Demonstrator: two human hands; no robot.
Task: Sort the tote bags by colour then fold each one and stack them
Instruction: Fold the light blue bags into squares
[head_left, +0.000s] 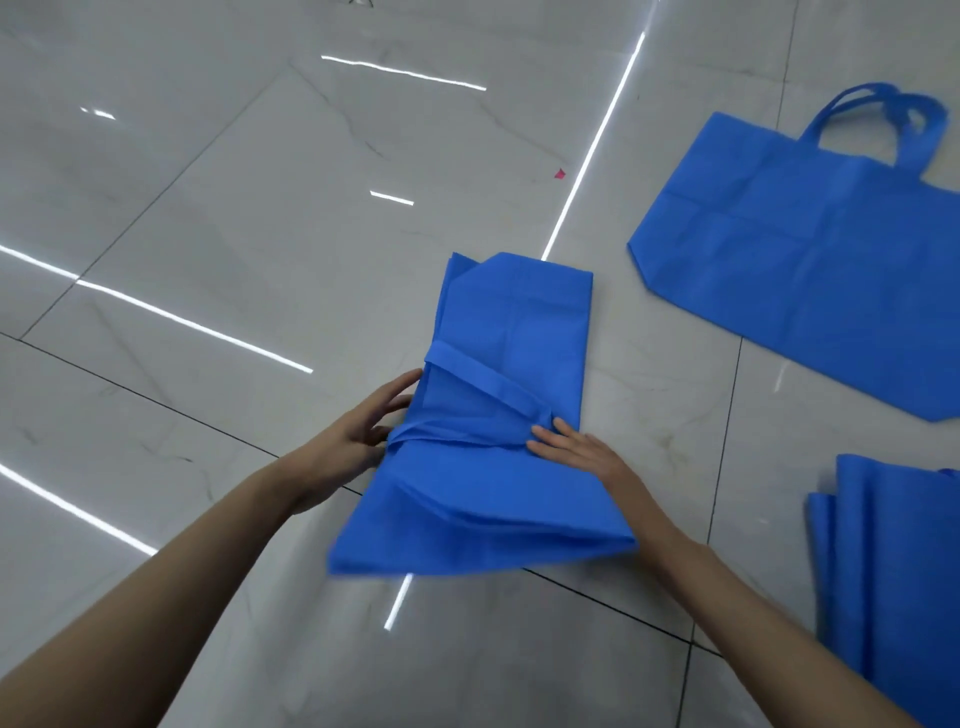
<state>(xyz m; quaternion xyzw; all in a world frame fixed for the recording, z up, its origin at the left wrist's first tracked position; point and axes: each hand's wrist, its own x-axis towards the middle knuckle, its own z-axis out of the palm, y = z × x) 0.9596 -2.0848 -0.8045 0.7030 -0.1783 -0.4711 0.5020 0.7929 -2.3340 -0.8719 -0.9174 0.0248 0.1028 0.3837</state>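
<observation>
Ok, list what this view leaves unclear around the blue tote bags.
Head view:
- Folded stack: cut off by right and bottom edges; count unknown.
- Left hand: fingertips hidden behind half-folded bag edge; grip unclear.
- Pink scrap: too small to identify.
- Flat bag handles: blurred.

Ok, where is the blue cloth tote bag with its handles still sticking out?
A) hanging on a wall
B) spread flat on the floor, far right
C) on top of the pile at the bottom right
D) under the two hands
B: the unfolded blue cloth tote bag lies flat on the grey tiled floor at the right, loop handles showing at its far end.
</observation>
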